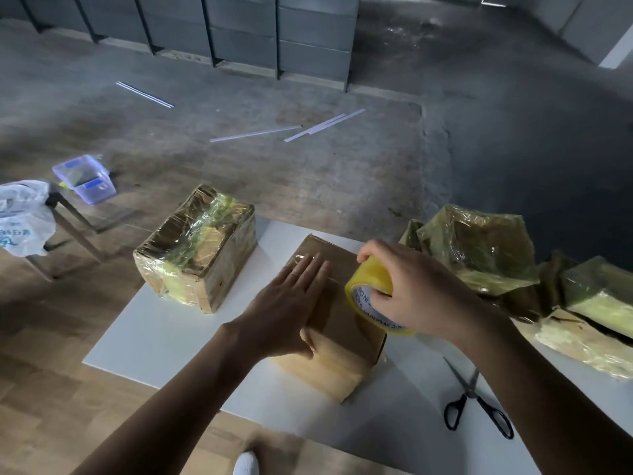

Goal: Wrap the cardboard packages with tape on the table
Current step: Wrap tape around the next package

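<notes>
Pressing flat on the brown rectangular cardboard package (334,323) in the middle of the white rectangular table (164,337) — left hand (287,310) spread open, fingers together, palm down on the top face. Gripping the yellow roll of clear packing tape (373,296) at the package's right top edge — right hand (414,293) clamped around the roll, thumb toward the core.

Judging the package stiff along its edges, with faces likely giving a little under pressure, and probably light enough to slide unless pinned; holding it from the top or by opposite sides looks safest. Tape film thin, sticky, prone to creasing; gripping the roll across its rim seems best for keeping it taut.

Sitting just left, a second box already covered in glossy yellowish tape (198,248); lying to the right, crumpled tape-wrapped boxes (479,248). Resting near the table's front right, black-handled scissors (476,402). Smooth tabletop, offering little friction. Beyond, bare grey concrete floor (308,80) with white strips (257,133), dim light, wood flooring (51,389) nearer.
</notes>
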`<state>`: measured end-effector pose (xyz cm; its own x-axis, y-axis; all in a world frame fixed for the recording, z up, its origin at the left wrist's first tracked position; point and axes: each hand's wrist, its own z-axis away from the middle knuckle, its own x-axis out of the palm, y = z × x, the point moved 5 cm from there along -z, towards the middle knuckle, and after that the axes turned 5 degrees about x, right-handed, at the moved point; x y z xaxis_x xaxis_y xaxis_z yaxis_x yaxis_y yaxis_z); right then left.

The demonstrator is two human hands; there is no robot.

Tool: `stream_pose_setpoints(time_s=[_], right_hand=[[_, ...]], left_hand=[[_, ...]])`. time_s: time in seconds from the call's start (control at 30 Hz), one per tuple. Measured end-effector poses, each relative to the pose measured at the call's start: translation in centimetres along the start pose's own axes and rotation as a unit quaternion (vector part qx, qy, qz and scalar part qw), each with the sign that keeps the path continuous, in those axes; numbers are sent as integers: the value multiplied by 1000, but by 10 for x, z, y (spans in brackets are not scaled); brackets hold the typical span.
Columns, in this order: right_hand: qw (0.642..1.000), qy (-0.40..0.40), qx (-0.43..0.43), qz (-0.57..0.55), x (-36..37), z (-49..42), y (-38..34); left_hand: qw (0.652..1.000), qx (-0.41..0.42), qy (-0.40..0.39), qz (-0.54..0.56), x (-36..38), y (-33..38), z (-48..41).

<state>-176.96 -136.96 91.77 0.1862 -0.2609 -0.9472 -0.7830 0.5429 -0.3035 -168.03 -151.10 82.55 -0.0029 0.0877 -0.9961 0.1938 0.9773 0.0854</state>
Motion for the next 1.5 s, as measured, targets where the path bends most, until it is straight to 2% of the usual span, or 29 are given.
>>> stream_pose_setpoints(time_s=[0.2,0.33,0.43,0.57,0.67,0.77,0.83,1.03,1.17,1.27,1.33,1.5], right_hand=[[993,44,19,-104,16,33,25],[998,45,26,-42,8,36,34],[999,10,35,-15,1,46,44],[994,-54,34,86,12,65,64],[989,-109,86,52,35,70,72],[991,-92,89,41,43,71,74],[991,-89,89,51,45,72,77],[992,-81,89,41,47,73,84],[991,-90,93,21,53,77,88],[992,-86,95,8,57,79,86],[992,-82,92,-5,58,78,85],[995,-66,74,-13,65,77,87]], left_hand=[[999,-22,-22,-20,11,-8,-3],[1000,-15,-10,1,13,-7,-4],[999,-17,-30,3,16,-8,-3],[999,-5,-34,-19,13,-6,-3],[998,-6,-52,-43,8,-3,-6],[991,7,-81,-102,4,10,-8],[989,20,-64,-133,-3,28,-14],[983,-19,-135,-125,0,53,-26],[986,25,-74,-144,-4,63,-25],[986,18,-50,-157,3,76,-29],[990,-4,-48,-131,6,84,-29],[990,-1,-76,-121,10,86,-24]])
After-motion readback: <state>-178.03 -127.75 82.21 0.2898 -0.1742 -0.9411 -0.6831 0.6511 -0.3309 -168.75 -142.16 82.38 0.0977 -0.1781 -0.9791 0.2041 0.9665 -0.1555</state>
